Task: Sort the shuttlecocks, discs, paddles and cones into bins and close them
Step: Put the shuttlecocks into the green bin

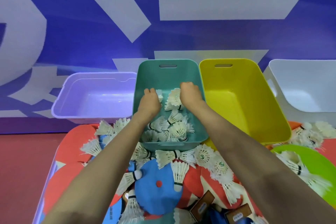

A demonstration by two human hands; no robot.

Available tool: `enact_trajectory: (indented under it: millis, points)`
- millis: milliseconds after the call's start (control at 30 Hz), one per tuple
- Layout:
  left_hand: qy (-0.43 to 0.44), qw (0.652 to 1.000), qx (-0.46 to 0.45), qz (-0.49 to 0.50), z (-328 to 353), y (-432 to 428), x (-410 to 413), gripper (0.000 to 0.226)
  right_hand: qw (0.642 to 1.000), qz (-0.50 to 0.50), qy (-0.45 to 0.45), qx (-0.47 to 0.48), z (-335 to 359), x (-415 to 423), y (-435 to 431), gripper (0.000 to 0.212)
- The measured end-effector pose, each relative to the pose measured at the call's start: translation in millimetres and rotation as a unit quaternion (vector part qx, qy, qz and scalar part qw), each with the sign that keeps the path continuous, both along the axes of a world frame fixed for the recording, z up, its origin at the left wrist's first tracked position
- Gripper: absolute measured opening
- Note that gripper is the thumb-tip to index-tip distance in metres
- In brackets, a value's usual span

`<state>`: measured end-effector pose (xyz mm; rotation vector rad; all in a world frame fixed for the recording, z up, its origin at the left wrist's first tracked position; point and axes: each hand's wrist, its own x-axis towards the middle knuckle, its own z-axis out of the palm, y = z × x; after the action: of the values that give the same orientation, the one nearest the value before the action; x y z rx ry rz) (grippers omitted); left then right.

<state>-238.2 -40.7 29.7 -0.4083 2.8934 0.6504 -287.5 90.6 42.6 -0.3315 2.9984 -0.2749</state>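
Left hand (149,101) and right hand (190,94) are in the teal bin (145,71) at 12 o'clock. Their fingers are hidden, perhaps gripping shuttlecocks (179,129); release low.

Watching remotely, I'm seeing two bare forearms (109,151) running up into a bare left hand (149,102) and right hand (190,96), uncovered all along.

There are four bins: a purple bin (91,115), a teal bin (167,76), a yellow bin (236,78) and a white bin (300,78). Two hands show, the left hand (149,101) and the right hand (190,94). The shuttlecocks (179,171) number well over twenty, too heaped to count exactly, beside one blue disc (156,189) and one green disc (316,160).
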Motion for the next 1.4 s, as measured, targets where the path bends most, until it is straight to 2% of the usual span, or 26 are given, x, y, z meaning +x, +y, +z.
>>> enact_trajectory:
  millis: [167,400,500,567,700,833,933,1033,1133,1233,1300,1400]
  points:
    - [-0.020,1.000,0.017,-0.010,0,0,-2,0.043,0.993,-0.050,-0.052,-0.099,-19,-15,-14,0.035]
    - [-0.022,0.999,0.033,-0.015,4,6,7,0.053,0.992,-0.002,-0.058,-0.116,-17,3,-11,0.042]
    - [0.043,0.998,0.035,-0.006,17,13,24,0.046,0.991,0.018,-0.016,-0.133,1,27,4,0.042]
    - [0.117,0.992,0.048,-0.005,25,23,43,0.039,0.986,0.032,0.032,-0.159,11,52,23,0.040]
    - [0.273,0.957,0.074,-0.056,26,52,94,0.028,0.961,0.038,0.098,-0.258,19,117,70,0.036]
    - [0.353,0.928,0.055,-0.110,12,78,135,0.021,0.950,0.016,0.135,-0.282,3,170,118,0.034]
    - [0.384,0.908,0.048,-0.158,-2,98,157,0.018,0.954,-0.001,0.128,-0.269,-15,196,148,0.032]
    - [0.328,0.919,0.067,-0.207,-23,117,168,0.023,0.965,-0.023,0.089,-0.244,-35,215,169,0.030]
    - [0.220,0.944,0.072,-0.237,-41,130,170,0.037,0.970,-0.046,0.054,-0.232,-51,227,183,0.029]
    - [0.096,0.973,0.057,-0.201,-50,143,170,0.042,0.972,-0.052,0.006,-0.231,-57,234,189,0.036]
    - [0.061,0.982,0.029,-0.176,-54,151,169,0.042,0.969,-0.052,-0.013,-0.241,-58,237,190,0.040]
    - [0.065,0.988,0.040,-0.138,-55,161,163,0.033,0.966,-0.054,-0.017,-0.253,-56,239,189,0.044]
